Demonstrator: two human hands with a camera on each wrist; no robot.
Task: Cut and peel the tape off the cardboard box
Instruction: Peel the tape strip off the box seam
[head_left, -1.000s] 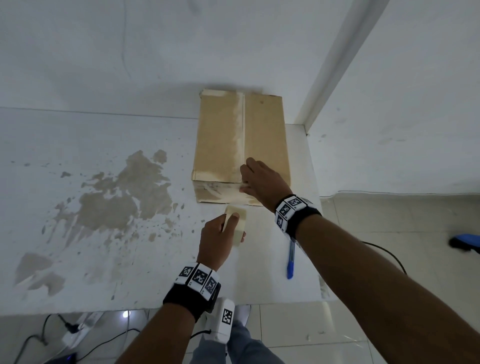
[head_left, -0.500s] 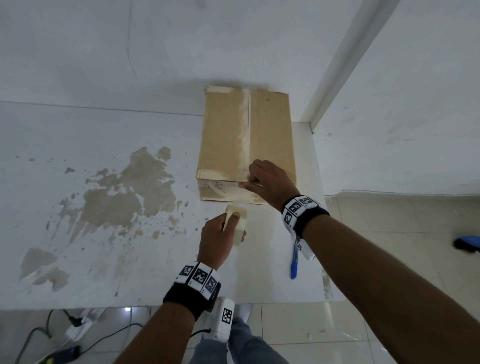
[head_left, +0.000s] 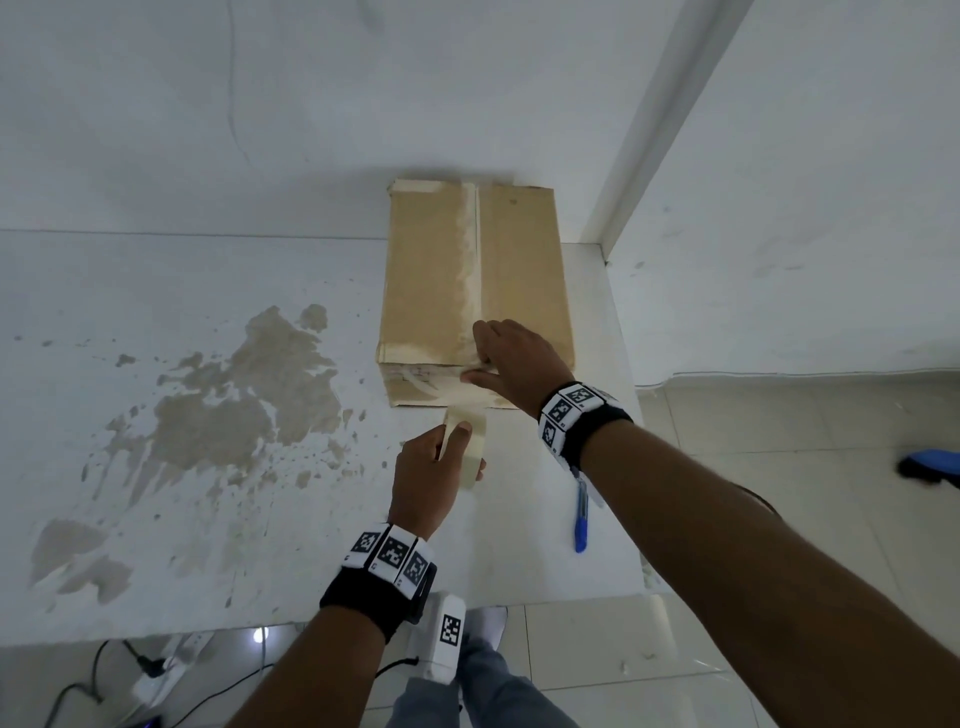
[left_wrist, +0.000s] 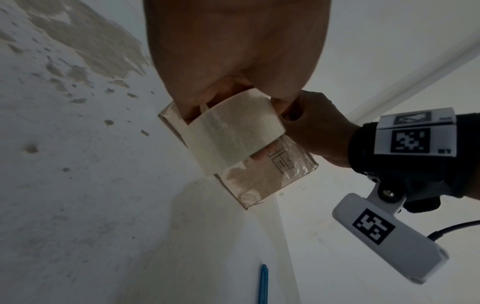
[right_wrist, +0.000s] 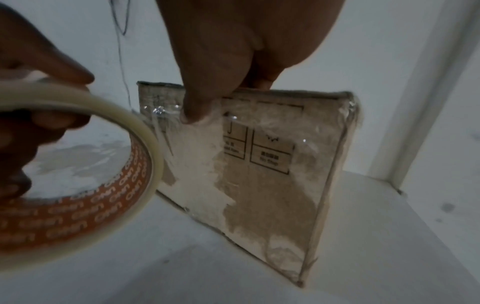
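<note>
A brown cardboard box (head_left: 431, 270) lies on the white table against the wall, with a pale tape strip (head_left: 470, 249) along its top seam. My left hand (head_left: 431, 467) grips a roll of clear tape (head_left: 470, 441) just in front of the box. A clear strip runs from the roll (right_wrist: 103, 205) to the box's front face (right_wrist: 272, 185). My right hand (head_left: 514, 358) lies over the box's near top edge, thumb (right_wrist: 197, 102) pressing the tape on the front face. In the left wrist view the roll (left_wrist: 233, 131) hides part of the box (left_wrist: 259, 181).
A blue pen-like cutter (head_left: 581, 525) lies on the table under my right forearm, near the right edge. The table (head_left: 156, 467) has brown patches of peeled paint at left. A white pillar (head_left: 649, 156) stands right of the box. Cables lie on the floor below.
My right hand has shifted slightly at the box's front edge, the thumb now stretched along the front face. The left hand and roll have stayed in place.
</note>
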